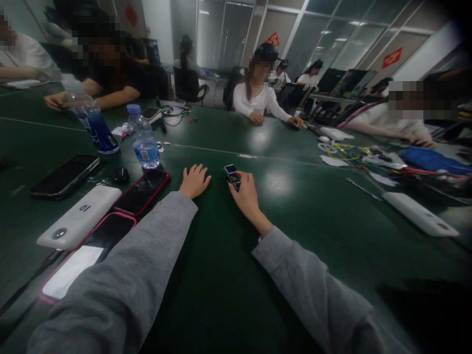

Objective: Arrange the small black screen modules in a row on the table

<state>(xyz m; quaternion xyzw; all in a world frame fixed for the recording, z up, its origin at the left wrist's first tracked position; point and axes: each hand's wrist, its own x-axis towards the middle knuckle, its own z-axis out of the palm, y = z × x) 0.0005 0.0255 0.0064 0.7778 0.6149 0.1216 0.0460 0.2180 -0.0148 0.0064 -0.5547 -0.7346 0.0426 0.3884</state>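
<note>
Worktop [302, 211]: green, glossy. Right hand [245, 194], nearer: thumb and fingers closed on the circuit board [233, 180], which lies at their far left. Left hand [195, 181]: palm down, fingers spread, holding nothing, left of the board and apart. Board: long axis uncertain, partly covered. Small screen [230, 169]: at its far end.

Frame centre: circuit board [231, 170] in the right grip [246, 191], left grip [195, 182] to its left, counter [313, 196] beneath. Left of frame: power bank [83, 216] between an upper phone [66, 174] and a lower phone [92, 255]; water bottle [145, 142] behind, second bottle [94, 125] to its left. Right of frame: cable heap [363, 156]. Upper centre: seated person [254, 98] behind the counter.
</note>
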